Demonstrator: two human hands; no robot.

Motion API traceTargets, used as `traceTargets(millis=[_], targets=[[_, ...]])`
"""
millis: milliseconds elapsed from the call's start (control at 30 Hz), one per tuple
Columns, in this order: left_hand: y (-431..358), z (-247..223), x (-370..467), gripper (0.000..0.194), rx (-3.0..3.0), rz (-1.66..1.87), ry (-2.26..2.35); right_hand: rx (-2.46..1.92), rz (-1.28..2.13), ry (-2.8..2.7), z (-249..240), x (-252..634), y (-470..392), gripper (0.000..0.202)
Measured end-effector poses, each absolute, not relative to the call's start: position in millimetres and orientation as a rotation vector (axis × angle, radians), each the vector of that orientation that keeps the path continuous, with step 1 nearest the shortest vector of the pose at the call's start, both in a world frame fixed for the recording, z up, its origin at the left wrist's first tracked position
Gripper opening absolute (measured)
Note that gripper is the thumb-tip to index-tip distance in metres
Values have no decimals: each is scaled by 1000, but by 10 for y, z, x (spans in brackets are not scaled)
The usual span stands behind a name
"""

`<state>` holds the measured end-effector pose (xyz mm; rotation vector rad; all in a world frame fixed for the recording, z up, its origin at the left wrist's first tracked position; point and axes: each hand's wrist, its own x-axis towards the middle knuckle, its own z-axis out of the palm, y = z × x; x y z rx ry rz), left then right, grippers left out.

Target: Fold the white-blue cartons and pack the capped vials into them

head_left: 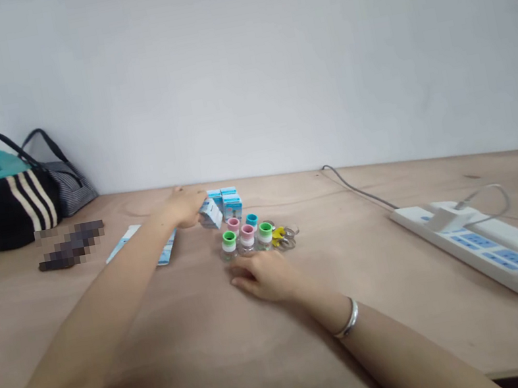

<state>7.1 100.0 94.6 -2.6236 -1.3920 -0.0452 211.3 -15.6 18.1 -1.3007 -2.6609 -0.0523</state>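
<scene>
My left hand [187,208] reaches to the back of the table, its fingers closed on a tilted small blue-and-white box [211,215]. Right beside it stand several similar boxes [232,207] in a cluster. My right hand [268,277] rests on the table with the thumb apart from the fingers, holding nothing that I can see. Just beyond it is a group of small clear bottles with coloured rings on top: green [229,237], pink [246,231] and blue [251,219]. A yellow piece with metal rings [281,238] lies to their right.
Flat blue-and-white leaflets [165,251] lie under my left forearm. A blurred dark object [72,245] and a black striped bag [10,204] are at the left, near a grey bag [71,184]. On the right lies a white power strip [479,249] with a grey cable [358,190].
</scene>
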Motion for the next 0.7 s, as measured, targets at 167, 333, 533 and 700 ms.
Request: traceTargets(millis=[167,333,533,700], targets=[[718,932,-210,37,-2697,-35,-1497,-1304,3,-2645,158,2045,-104,33],[444,749,-324,46,-2852,-291,-1410,-1213,81,-2598,78,2014,54,38],[267,553,-308,45,-2790,-618,-1409,-1193,160,-2512,-24,1999,284,43],[235,349,-188,44,-2856,-913,-1404,-1102,299,-2428,-39,2037,348,52]])
